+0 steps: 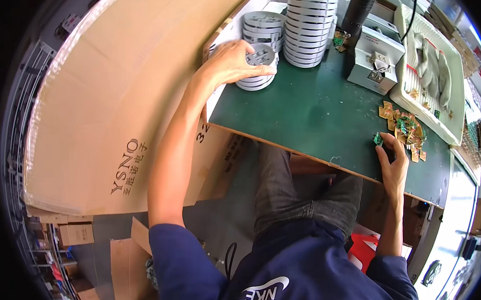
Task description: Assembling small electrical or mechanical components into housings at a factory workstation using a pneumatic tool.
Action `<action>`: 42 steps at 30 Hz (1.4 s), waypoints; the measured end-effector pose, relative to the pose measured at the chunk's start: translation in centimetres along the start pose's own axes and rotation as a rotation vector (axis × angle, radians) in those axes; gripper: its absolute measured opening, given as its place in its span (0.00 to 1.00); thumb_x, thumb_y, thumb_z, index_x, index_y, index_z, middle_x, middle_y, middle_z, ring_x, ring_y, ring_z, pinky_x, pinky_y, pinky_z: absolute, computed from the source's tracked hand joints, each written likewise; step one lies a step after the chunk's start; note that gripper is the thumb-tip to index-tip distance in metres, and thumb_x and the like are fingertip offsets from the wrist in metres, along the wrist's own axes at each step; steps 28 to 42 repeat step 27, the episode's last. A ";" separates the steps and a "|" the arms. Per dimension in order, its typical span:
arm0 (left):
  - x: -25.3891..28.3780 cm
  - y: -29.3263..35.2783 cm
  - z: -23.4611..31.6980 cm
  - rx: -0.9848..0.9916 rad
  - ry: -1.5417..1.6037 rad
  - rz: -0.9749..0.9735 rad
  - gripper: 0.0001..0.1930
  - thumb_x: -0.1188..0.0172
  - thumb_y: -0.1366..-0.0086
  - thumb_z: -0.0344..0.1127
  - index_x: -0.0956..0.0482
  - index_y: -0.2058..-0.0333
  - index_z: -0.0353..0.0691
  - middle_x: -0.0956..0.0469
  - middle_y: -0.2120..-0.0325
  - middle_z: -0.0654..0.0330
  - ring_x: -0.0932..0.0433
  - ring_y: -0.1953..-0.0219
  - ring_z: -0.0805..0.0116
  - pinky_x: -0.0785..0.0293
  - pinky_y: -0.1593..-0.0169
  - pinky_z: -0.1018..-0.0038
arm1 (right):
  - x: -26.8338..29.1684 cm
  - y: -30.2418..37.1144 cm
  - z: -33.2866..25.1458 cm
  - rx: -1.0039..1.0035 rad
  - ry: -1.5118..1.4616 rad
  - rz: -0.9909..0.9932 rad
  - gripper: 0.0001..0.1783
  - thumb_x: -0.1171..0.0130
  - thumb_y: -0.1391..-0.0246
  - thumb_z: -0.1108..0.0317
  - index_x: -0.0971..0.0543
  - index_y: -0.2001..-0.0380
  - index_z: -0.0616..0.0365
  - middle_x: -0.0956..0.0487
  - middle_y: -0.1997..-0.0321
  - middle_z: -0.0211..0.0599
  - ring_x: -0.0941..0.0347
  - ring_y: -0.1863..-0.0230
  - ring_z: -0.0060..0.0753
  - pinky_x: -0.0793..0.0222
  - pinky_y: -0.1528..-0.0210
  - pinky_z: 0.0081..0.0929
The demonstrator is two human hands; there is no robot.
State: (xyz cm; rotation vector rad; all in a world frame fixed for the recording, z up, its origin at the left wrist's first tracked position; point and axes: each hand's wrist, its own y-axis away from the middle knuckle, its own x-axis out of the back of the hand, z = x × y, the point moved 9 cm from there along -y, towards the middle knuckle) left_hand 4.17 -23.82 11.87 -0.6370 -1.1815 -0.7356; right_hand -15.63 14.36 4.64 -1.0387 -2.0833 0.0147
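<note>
At the table's far left, my left hand (230, 63) is wrapped around the top of a short stack of round white plastic housings (261, 53). Its thumb lies along the near rim of the top housing and the fingers reach over the far side. My right hand (394, 159), near the front edge on the right, pinches a small green circuit board (378, 139) between thumb and finger. Just beyond it lies a loose pile of small yellow and green circuit boards (408, 129). A tall stack of similar white housings (309, 26) stands right of my left hand.
The green table (303, 112) has a wooden front edge. A grey metal device (376, 58) stands at the back right beside a black tube (362, 8). A cream plastic tray (457, 127) holds grey gloves (433, 69). A large cardboard box (104, 102) borders the table's left side.
</note>
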 end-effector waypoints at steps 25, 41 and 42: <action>-11.3 7.2 10.4 -0.077 2.285 -0.350 0.44 0.51 0.30 0.68 0.40 0.30 0.35 0.35 0.35 0.33 0.30 0.36 0.33 0.23 0.42 0.45 | 0.2 0.0 0.5 -0.014 0.041 0.050 0.20 0.34 0.44 0.77 0.19 0.47 0.59 0.18 0.54 0.39 0.21 0.52 0.36 0.28 0.44 0.31; -11.6 7.0 11.1 -0.159 2.195 -0.375 0.45 0.52 0.30 0.70 0.40 0.30 0.36 0.34 0.34 0.37 0.30 0.36 0.34 0.22 0.43 0.45 | 0.2 0.1 0.3 0.008 0.064 0.047 0.20 0.34 0.43 0.76 0.19 0.46 0.59 0.18 0.54 0.41 0.21 0.51 0.38 0.28 0.43 0.32; -11.6 7.0 11.1 -0.159 2.195 -0.375 0.45 0.52 0.30 0.70 0.40 0.30 0.36 0.34 0.34 0.37 0.30 0.36 0.34 0.22 0.43 0.45 | 0.2 0.1 0.3 0.008 0.064 0.047 0.20 0.34 0.43 0.76 0.19 0.46 0.59 0.18 0.54 0.41 0.21 0.51 0.38 0.28 0.43 0.32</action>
